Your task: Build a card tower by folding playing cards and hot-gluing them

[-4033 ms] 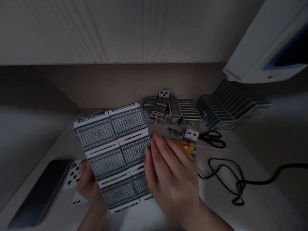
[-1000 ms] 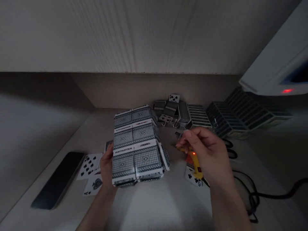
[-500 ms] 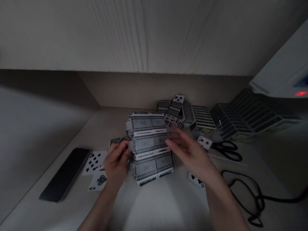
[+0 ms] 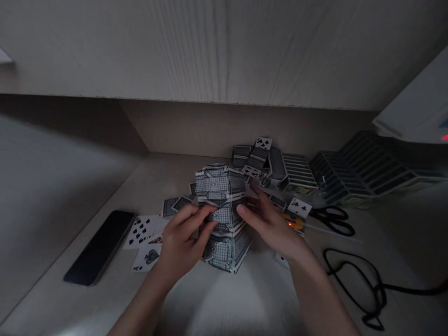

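A block-like structure built from folded playing cards (image 4: 213, 186), with blue-grey patterned backs, stands between my hands. My left hand (image 4: 185, 238) pinches its left face, with thumb and forefinger closed on a card part there; the fingertips partly cover that part. My right hand (image 4: 271, 226) steadies the structure from the right, the thumb against its side and the fingers bent behind the right edge. Where those right fingertips touch is partly hidden. Loose playing cards lie to the left, among them an eight of spades (image 4: 138, 233) and an ace of spades (image 4: 149, 256).
A black phone (image 4: 100, 247) lies at the left. Behind are stacked cards (image 4: 257, 158) and folded-card pieces (image 4: 301, 170). To the right lie a five of clubs (image 4: 299, 206), a yellow tool (image 4: 294, 222), black scissors (image 4: 334, 220) and a black cable (image 4: 376, 289). A shelf (image 4: 196, 56) overhangs the back.
The card structure has been turned, so a corner edge and its folded left face now show. My left hand has moved right onto that face. My right hand stays beside it.
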A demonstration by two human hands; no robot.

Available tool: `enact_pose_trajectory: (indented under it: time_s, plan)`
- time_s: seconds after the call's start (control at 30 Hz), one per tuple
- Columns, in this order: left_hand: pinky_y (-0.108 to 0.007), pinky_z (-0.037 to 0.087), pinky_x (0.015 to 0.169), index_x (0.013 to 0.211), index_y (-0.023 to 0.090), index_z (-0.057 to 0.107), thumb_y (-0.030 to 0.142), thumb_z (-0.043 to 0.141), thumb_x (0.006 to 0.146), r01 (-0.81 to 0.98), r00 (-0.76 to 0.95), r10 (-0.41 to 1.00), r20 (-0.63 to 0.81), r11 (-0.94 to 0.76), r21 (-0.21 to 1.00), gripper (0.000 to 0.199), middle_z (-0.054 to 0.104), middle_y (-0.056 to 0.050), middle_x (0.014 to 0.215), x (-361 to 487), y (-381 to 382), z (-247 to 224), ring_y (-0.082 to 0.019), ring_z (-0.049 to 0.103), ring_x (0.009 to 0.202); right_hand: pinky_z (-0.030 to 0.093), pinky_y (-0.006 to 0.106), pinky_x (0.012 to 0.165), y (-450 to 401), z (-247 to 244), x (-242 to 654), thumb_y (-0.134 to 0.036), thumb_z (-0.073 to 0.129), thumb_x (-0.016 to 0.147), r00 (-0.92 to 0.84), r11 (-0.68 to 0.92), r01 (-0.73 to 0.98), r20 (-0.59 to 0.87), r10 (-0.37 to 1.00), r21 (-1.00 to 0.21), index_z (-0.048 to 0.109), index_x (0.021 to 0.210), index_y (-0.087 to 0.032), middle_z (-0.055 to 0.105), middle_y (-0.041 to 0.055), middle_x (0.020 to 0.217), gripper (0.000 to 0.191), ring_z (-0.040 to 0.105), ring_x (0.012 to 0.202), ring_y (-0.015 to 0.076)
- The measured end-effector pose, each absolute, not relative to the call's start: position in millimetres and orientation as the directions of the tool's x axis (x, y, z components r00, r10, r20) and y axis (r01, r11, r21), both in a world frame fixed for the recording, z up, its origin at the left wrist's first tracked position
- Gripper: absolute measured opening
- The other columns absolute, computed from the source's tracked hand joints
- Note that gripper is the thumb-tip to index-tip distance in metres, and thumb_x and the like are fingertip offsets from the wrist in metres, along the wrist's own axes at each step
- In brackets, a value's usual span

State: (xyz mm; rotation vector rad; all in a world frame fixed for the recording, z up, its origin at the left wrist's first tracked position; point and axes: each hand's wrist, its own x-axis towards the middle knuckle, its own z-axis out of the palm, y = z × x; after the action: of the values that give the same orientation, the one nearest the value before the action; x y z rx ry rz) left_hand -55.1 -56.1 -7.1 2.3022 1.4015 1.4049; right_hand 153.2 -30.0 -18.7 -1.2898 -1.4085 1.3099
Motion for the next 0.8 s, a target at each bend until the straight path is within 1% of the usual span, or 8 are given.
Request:
enact_pose_trajectory:
  time_s: [0.1,0.23,0.3,0.4,0.5,0.57,0.67,0.8]
  plan:
    - [-0.019,0.052,0.065,0.106,0.02,0.069,0.016,0.064,0.086,0.638,0.189,0.72,0.668,-0.607,0.474,0.021,0.062,0.001,0.078,-54.3,-57.0,-4.6,-0.009,0.061,0.065,0.037,0.051,0.112,-30.9,-14.8,153.1,-0.056,0.067,0.081,-0.174,-0.142,0.084,-0.154,0.973,-0.986,0.026,0.151,-0.025,0.059,0.0126,0.138,0.087,0.053,0.131,0.0248]
    - [-0.021,0.053,0.069,0.109,0.02,0.066,0.014,0.062,0.088,0.654,0.276,0.718,0.639,-0.627,0.422,0.022,0.063,-0.001,0.083,-55.0,-60.2,1.6,-0.012,0.064,0.074,0.041,0.048,0.108,-30.7,-11.6,150.3,-0.053,0.078,0.071,-0.24,-0.231,-0.033,-0.217,0.946,-0.972,0.01,0.154,-0.027,0.061,0.0125,0.135,0.11,0.057,0.126,0.0263]
    - [-0.022,0.054,0.071,0.11,0.02,0.065,0.014,0.062,0.089,0.657,0.311,0.725,0.614,-0.631,0.413,0.022,0.064,-0.001,0.085,-55.1,-62.1,6.6,-0.012,0.064,0.077,0.042,0.048,0.107,-29.3,-12.5,147.5,-0.049,0.083,0.066,-0.231,-0.28,-0.078,-0.256,0.939,-0.957,0.009,0.154,-0.027,0.063,0.012,0.131,0.117,0.059,0.123,0.0274]
    - [-0.022,0.055,0.072,0.113,0.022,0.064,0.013,0.061,0.089,0.653,0.317,0.735,0.6,-0.627,0.424,0.026,0.065,-0.001,0.089,-54.7,-65.4,16.7,-0.013,0.065,0.081,0.042,0.051,0.105,-27.0,-15.9,143.9,-0.05,0.083,0.066,-0.18,-0.352,-0.126,-0.327,0.928,-0.928,0.016,0.152,-0.027,0.069,0.0098,0.119,0.112,0.062,0.116,0.0302]
    - [-0.016,0.053,0.063,0.113,0.023,0.065,0.008,0.061,0.088,0.629,0.297,0.758,0.581,-0.613,0.478,0.03,0.064,0.0,0.093,-55.1,-70.0,27.3,-0.01,0.064,0.08,0.042,0.054,0.104,-25.9,-18.5,142.4,-0.052,0.08,0.067,-0.167,-0.39,-0.184,-0.362,0.917,-0.902,0.024,0.15,-0.031,0.071,0.0061,0.109,0.102,0.063,0.112,0.0316]
    - [-0.016,0.053,0.064,0.112,0.024,0.066,0.007,0.062,0.087,0.612,0.27,0.76,0.591,-0.609,0.504,0.031,0.063,0.0,0.095,-55.6,-73.6,31.9,-0.009,0.063,0.081,0.043,0.053,0.102,-25.8,-18.8,142.2,-0.051,0.08,0.067,-0.195,-0.399,-0.229,-0.36,0.912,-0.888,0.027,0.148,-0.032,0.071,0.0043,0.105,0.099,0.063,0.11,0.0311]
    - [-0.022,0.057,0.078,0.11,0.027,0.069,0.009,0.067,0.083,0.606,0.177,0.752,0.635,-0.592,0.532,0.032,0.061,-0.001,0.101,-55.4,-78.9,31.7,-0.013,0.063,0.091,0.047,0.05,0.096,-25.8,-18.0,142.2,-0.051,0.08,0.066,-0.243,-0.408,-0.284,-0.347,0.906,-0.868,0.033,0.144,-0.031,0.071,0.0038,0.102,0.093,0.064,0.105,0.0299]
    - [-0.027,0.06,0.086,0.112,0.034,0.071,0.011,0.072,0.08,0.5,-0.081,0.791,0.606,-0.494,0.712,0.039,0.059,-0.002,0.115,-51.8,-82.6,20.7,-0.017,0.062,0.107,0.047,0.049,0.095,-25.6,-15.3,143.8,-0.048,0.084,0.063,-0.224,-0.376,-0.317,-0.316,0.922,-0.871,0.035,0.141,-0.031,0.07,0.0023,0.099,0.093,0.065,0.103,0.0284]
